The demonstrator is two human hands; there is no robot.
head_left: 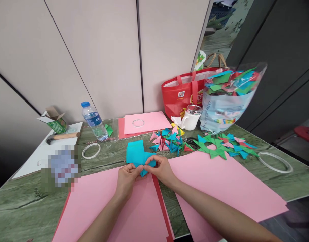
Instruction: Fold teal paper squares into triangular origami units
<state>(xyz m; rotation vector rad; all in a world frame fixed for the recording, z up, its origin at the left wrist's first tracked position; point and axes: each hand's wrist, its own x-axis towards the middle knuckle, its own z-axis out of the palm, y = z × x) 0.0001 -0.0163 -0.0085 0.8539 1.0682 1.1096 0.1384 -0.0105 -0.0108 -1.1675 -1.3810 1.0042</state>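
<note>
Between my two hands is a small blue folded paper (143,172), its pointed end turned down toward me. My left hand (128,177) pinches it with thumb and forefinger from the left. From the right, my right hand (161,169) grips the same paper, thumb against the other thumb and forefinger curled above. Just beyond the fingers lie blue paper squares (134,151) on the green table. Under my wrists spreads a large pink sheet (94,201) on a red one. A heap of folded paper pieces (171,141) in blue, pink and red sits behind my right hand.
Star-shaped paper rings (215,148) lie on another pink stack (227,185). Behind stand a white mug (191,119), a red bag (173,97) and a plastic bag of paper pieces (220,107). Leftward are a water bottle (94,121), a hammer (63,136) and a white ring (91,151).
</note>
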